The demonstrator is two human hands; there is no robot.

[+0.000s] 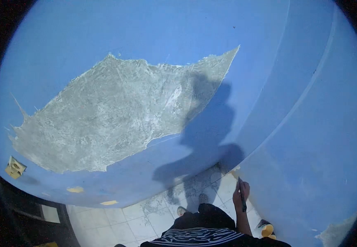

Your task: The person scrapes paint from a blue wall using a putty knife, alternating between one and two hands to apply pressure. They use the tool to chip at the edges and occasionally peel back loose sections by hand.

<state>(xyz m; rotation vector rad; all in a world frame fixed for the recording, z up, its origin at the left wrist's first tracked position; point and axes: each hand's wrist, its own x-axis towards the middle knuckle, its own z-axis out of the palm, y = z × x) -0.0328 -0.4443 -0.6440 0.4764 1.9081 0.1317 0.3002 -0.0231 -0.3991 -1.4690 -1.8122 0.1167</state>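
Observation:
Low at the right, my right hand (242, 192) is closed around a slim dark scraper (242, 197), seen nearly edge-on with its thin tip pointing up. The scraper is beside the blue wall near the corner; I cannot tell whether it touches anything. Ahead on the blue wall (154, 29) spreads a large bare grey patch (100, 111) with ragged edges, where the blue coat is gone. My shadow falls over the right end of the patch. My left hand is out of view.
White floor tiles (135, 228) below carry scattered flakes (158, 203). Yellow round items (267, 230) stand by the right wall. An open wall box (15, 168) sits at the left, above a dark opening (22, 201). Another bare patch (339, 234) shows low on the right wall.

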